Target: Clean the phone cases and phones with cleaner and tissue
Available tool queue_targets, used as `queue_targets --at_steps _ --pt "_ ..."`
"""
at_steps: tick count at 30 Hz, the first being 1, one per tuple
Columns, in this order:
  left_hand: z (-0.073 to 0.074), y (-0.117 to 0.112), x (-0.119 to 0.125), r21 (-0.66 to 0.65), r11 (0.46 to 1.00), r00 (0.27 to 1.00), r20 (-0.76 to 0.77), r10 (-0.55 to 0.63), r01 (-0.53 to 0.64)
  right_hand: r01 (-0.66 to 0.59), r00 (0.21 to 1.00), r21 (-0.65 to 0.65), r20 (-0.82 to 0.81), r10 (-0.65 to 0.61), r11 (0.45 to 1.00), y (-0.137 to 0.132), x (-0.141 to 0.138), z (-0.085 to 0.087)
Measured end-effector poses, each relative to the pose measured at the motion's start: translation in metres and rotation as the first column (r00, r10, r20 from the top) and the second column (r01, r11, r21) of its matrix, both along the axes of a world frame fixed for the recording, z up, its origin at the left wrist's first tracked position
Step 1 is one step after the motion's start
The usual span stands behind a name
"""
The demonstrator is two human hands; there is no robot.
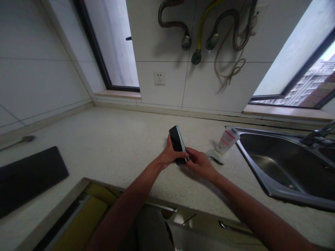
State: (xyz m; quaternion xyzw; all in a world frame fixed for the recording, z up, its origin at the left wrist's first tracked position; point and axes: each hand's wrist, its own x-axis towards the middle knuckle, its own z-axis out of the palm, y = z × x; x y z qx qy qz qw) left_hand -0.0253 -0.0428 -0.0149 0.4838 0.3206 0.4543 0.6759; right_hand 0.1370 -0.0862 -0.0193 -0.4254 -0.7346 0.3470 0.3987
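A dark, phone-like device point(175, 136) with a silver edge is held aslant in both hands over the pale desk point(110, 139), its upper end leaning leftward; whether its lower end touches the surface cannot be told. The left hand point(166, 153) has its fingers clamped around the device, thumb laid across the front, while the right hand point(202, 164) brings bent fingers to the lower right side, where the view does not show whether they grip. Just beyond the right hand, a small dark tool point(217, 160) lies near a translucent container point(227, 141) with pink print, the pair standing between that hand and the metal sink point(261, 170), whose rim bounds the desk on the right below a faucet point(318, 136). To the left, a broad stretch of desk runs from the hands to a black board point(34, 177) and a long-handled utensil point(28, 138) beside the side wall. Behind, the desk reaches back to a tiled wall with a socket point(159, 78), a yellow pipe point(201, 28) and looping metal hoses point(237, 24), set between two windows. In front, both forearms cross the desk's near edge, above a cabinet opening with a yellow panel point(81, 225) at lower left.
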Motion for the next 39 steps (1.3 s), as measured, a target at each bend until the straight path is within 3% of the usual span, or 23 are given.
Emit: queue_targets --at_steps 4,10,17,23,30,39 --pt "0.002 -0.001 0.002 -0.077 0.996 0.997 0.074 -0.038 0.044 0.049 0.972 0.124 0.220 -0.076 0.991 -0.004 0.002 0.006" --pt "-0.003 0.005 0.000 -0.161 0.985 0.978 0.205 -0.029 0.062 0.047 0.947 0.250 0.298 -0.123 0.967 -0.001 0.002 0.005" --pt "-0.005 0.011 -0.002 -0.240 0.953 0.947 0.304 -0.105 0.183 0.035 0.904 0.375 0.383 -0.189 0.927 0.008 0.003 -0.005" --pt "-0.008 0.016 -0.002 -0.157 0.971 0.945 0.303 -0.125 0.179 0.027 0.962 0.260 0.256 -0.096 0.965 0.017 0.006 -0.008" --pt "-0.007 0.014 -0.005 -0.217 0.957 0.952 0.280 -0.128 0.193 -0.017 0.948 0.137 0.317 -0.028 0.990 0.010 0.005 0.000" --pt "-0.008 0.013 -0.006 -0.219 0.950 0.949 0.271 -0.160 0.223 -0.049 0.930 0.231 0.365 -0.040 0.972 0.009 0.004 0.002"
